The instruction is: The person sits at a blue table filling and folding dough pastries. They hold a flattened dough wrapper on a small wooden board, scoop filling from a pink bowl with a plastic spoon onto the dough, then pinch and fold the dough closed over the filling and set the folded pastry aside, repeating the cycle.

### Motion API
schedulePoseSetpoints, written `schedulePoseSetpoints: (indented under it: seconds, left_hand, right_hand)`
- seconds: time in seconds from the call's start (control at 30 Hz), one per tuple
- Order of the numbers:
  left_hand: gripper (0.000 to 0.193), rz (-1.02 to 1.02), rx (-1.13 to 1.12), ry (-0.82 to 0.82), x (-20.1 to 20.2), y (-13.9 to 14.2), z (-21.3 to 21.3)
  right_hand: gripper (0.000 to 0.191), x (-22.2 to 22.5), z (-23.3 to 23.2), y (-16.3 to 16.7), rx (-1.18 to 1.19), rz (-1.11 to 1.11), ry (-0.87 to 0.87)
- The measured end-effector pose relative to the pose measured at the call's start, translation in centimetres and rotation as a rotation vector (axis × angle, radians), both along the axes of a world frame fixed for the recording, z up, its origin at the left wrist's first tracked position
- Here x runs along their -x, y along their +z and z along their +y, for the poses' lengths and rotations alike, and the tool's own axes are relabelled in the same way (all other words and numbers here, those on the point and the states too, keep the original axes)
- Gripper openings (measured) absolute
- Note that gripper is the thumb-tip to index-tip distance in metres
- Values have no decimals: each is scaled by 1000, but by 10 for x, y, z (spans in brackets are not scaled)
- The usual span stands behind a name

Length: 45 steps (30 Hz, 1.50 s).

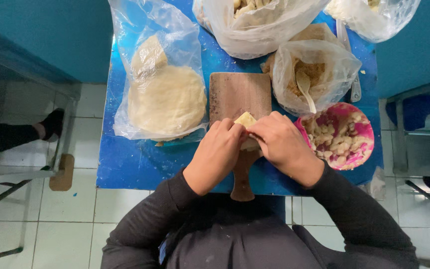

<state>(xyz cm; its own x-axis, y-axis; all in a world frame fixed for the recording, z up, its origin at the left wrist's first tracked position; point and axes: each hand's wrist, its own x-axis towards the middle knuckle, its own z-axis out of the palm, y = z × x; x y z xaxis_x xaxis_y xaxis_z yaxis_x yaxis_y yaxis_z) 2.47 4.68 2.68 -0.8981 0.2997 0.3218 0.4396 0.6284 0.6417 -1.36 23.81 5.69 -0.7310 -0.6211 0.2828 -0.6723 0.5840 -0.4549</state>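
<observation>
Hands: my left hand (218, 149) and right hand (280, 144) meet, both pinched on a dough piece (246, 120) over the wooden board (239, 94).
Progress: I judge the piece is being folded shut; one pale corner pokes out.
Left over: big dough lump in a bag (167, 99).
Around: pink bowl (357, 134) of filling, crumb bag with spoon (304, 87), on the blue desk (140, 164).
Obstacles: none near my hands.
</observation>
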Motion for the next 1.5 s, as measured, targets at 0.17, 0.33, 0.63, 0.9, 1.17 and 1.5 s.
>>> schedulePoseSetpoints:
  seconds: [0.17,0.33,0.63,0.9,1.17,1.5]
  left_hand:
    - [15,33,31,-15,4,-4,-1]
    - [13,-80,-73,0,16,-5,-5]
    - [22,105,103,-87,11,-3,-6]
    - [29,122,219,-94,22,0,-7]
    - [28,139,146,-149,26,1,-15]
    - [21,144,167,-118,29,-4,-19]
  right_hand:
    - [7,6,-3,-2,26,-71,-60]
    - [4,9,-7,-1,19,-125,-110]
    - [16,2,-6,3,-1,5,5]
    - [7,6,-10,-4,41,-35,-146]
    - [7,7,-10,-7,96,-21,-130]
    - [18,-1,-18,3,17,150,-177]
